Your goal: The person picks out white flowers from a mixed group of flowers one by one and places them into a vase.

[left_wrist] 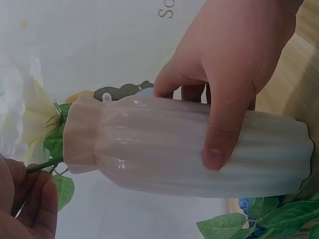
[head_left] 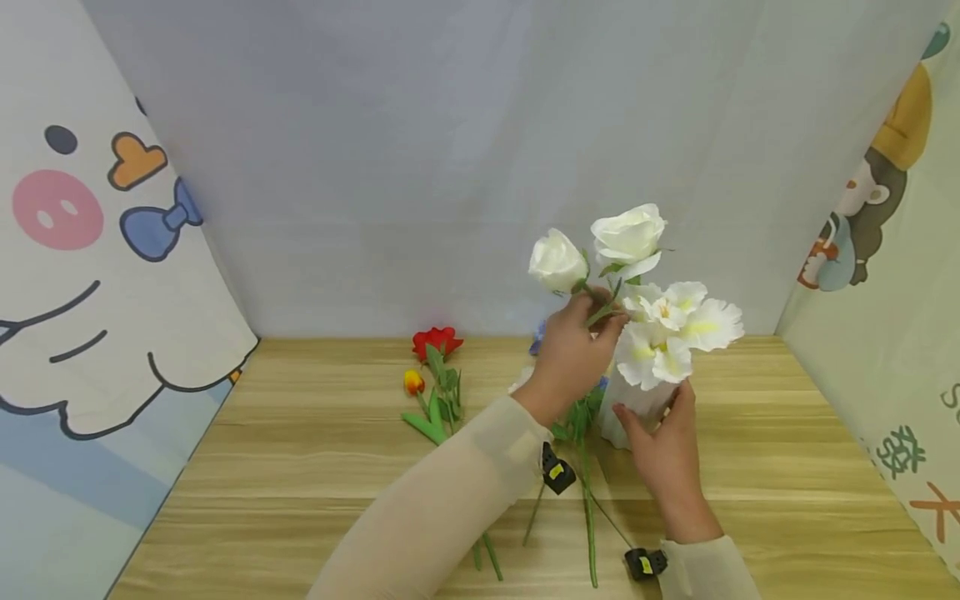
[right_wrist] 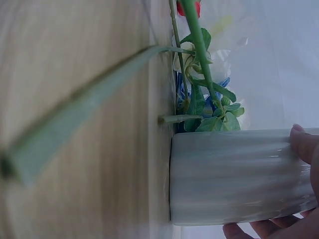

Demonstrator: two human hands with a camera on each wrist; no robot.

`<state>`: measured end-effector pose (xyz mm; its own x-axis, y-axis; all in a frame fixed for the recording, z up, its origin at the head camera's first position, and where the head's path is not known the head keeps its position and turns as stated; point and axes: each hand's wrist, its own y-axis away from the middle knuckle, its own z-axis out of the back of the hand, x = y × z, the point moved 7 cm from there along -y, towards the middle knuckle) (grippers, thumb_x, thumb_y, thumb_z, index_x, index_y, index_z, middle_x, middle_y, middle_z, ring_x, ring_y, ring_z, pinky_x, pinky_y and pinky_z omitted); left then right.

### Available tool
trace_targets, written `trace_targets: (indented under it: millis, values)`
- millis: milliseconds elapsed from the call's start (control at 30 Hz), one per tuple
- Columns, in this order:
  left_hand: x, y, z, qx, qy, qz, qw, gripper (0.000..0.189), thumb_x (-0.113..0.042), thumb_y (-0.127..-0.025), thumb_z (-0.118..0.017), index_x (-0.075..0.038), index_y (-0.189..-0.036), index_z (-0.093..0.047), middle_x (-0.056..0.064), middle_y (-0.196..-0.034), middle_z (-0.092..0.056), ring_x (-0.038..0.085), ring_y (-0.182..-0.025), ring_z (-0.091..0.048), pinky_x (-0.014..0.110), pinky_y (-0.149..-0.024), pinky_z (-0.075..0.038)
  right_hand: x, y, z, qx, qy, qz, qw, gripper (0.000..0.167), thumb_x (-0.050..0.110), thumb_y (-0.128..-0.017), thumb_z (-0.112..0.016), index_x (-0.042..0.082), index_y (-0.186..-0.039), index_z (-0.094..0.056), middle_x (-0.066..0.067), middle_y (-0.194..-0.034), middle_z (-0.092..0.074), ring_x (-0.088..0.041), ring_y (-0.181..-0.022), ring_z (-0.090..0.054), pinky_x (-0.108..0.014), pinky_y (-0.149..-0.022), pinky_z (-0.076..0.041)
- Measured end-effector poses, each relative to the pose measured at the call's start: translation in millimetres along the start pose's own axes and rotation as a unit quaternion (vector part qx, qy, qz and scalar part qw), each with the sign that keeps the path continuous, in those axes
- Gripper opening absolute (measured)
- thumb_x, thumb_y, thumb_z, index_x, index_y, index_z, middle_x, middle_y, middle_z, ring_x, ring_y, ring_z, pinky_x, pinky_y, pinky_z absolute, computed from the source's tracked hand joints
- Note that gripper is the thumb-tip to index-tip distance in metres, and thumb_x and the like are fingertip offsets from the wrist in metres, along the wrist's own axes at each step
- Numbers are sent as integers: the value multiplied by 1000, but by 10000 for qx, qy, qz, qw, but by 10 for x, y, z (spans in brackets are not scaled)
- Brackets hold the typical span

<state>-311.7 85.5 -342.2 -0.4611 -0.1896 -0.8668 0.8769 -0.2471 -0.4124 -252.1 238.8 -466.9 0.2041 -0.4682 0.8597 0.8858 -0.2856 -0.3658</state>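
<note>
A white ribbed vase (head_left: pixel 633 408) stands upright on the table, and my right hand (head_left: pixel 671 458) grips its side with thumb and fingers spread around it. White ruffled flowers (head_left: pixel 667 329) with yellow centers stick out of the vase mouth. My left hand (head_left: pixel 573 350) is above the vase, pinching a green stem (left_wrist: pixel 42 166) close by the rim. Two white roses (head_left: pixel 628 237) rise over that hand, one of them a smaller bloom (head_left: pixel 558 262) to the left. In the right wrist view, the fingers of my right hand (right_wrist: pixel 304 189) wrap the vase body.
Left of the vase, green stems (head_left: pixel 588 517) and leaves lie on the wooden table (head_left: pixel 300 467), with blue petals (head_left: pixel 537 337) partly hidden behind my left hand. Further left lie a red flower (head_left: pixel 437 342) and a red-yellow tulip (head_left: pixel 414 382). A pale curtain (head_left: pixel 412 167) hangs behind.
</note>
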Motion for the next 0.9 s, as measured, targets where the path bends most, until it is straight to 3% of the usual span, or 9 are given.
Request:
trace_targets:
  millis: [133,333,500,633,767,900]
  values:
    - [-32,0,-17,-41,-646,-104,9979,24,-24,-105,-64,-8,-122,-61,7,-112,-73,13,-100,-70,19,-74,-51,-19,-2,-4,35,-17,-18,10000,86,10,-93,-78,-5,-155,-20,-30,-147,-36,-44,-135,-41,-65,-107,-37]
    - [-48,-39,-76,280,-706,-56,9971,25,-22,-106,-63,-7,-125,-60,4,-110,-74,9,-100,-70,17,-72,-50,-14,-1,0,79,-141,-50,9999,85,12,-94,-77,-5,-155,-20,-29,-147,-36,-43,-134,-41,-65,-108,-36]
    - [-123,-74,-171,590,-1497,-528,9856,18,-15,-105,-62,-7,-120,-63,7,-111,-72,16,-101,-72,14,-75,-51,-2,4,-5,93,-195,-7,9998,88,9,-94,-76,-3,-158,-16,-28,-148,-34,-39,-133,-42,-63,-107,-36]
    - [-121,-74,-227,649,-2018,-521,9759,14,-15,-105,-63,-11,-117,-66,4,-110,-71,18,-105,-70,18,-82,-52,2,6,-2,129,-213,72,9997,88,5,-94,-75,-3,-158,-15,-28,-150,-32,-40,-134,-40,-65,-107,-35]
    - [-41,-63,-213,710,-1817,-186,9806,15,-11,-102,-65,-14,-117,-68,2,-115,-69,16,-111,-66,22,-88,-52,5,2,5,118,-181,43,9998,87,7,-94,-76,-3,-157,-17,-28,-150,-32,-41,-136,-40,-65,-108,-36]
    - [50,-50,-160,716,-975,52,9926,23,-8,-98,-69,-10,-120,-65,3,-116,-69,15,-110,-65,22,-88,-52,9,-2,12,105,-97,-35,9999,86,10,-94,-76,-4,-156,-19,-29,-151,-32,-43,-139,-38,-66,-109,-34]
